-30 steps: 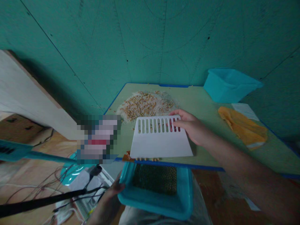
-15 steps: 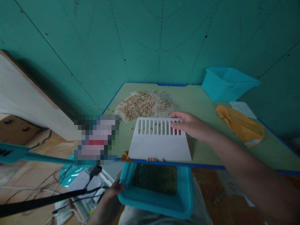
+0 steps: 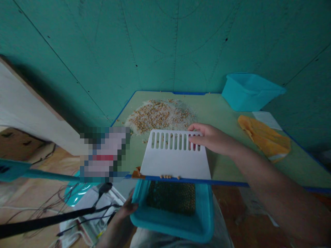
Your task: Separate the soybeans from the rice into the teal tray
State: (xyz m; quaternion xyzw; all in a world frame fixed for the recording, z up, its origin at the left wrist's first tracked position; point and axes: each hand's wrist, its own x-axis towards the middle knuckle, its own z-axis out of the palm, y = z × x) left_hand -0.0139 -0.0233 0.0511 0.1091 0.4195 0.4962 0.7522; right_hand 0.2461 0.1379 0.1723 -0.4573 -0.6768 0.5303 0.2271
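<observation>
My right hand grips the far right corner of a white slotted plastic panel, its thumb over the slots. The panel stands across the table's front edge, with a few round tan beans along its lower rim. Below that edge, my left hand is closed on the left rim of a teal plastic bin resting by my lap. Many beans cover the bin's floor. Beyond the panel lies a heap of tan beans mixed with small whitish grains.
A second teal bin stands at the table's back right. Before it lie an orange cloth and a white sheet. A blurred-out flat item is at the left edge. Cables and a black strap are at lower left.
The white panel's lower rim has shifted very slightly nearer to me, with my right hand still on it. The left hand and bin look unchanged.
</observation>
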